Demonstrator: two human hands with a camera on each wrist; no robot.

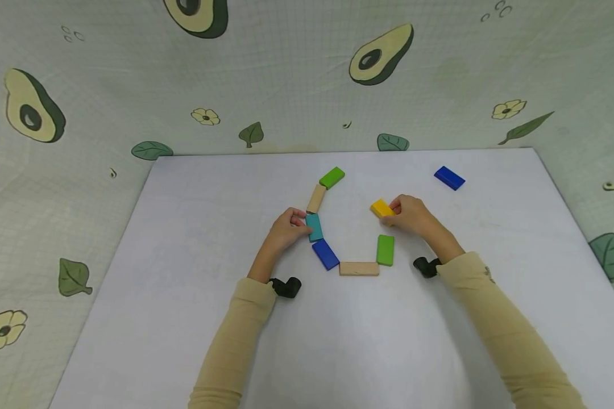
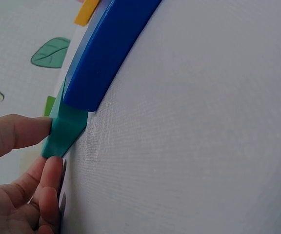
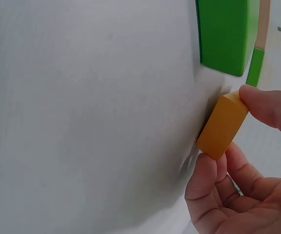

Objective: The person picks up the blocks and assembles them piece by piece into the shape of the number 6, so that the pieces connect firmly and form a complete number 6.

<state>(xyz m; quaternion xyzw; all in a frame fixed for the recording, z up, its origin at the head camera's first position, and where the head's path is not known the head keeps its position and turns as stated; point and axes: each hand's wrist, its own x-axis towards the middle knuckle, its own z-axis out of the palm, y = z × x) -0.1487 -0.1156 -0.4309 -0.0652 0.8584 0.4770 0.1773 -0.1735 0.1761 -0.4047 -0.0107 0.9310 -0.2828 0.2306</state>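
A white tabletop [image 1: 194,227] carries 2 green blocks [image 1: 385,250], 2 wooden blocks [image 1: 359,269], 1 teal block [image 1: 314,226] and 2 blue blocks [image 1: 326,254] (1 well apart from the rest).

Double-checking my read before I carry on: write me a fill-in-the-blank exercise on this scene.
The right hand holds the ____.
The left hand pinches the ____.
The lone far-right block is coloured ____.
The curved row's farthest block is coloured ____.
Missing words: yellow block; teal block; blue; green.
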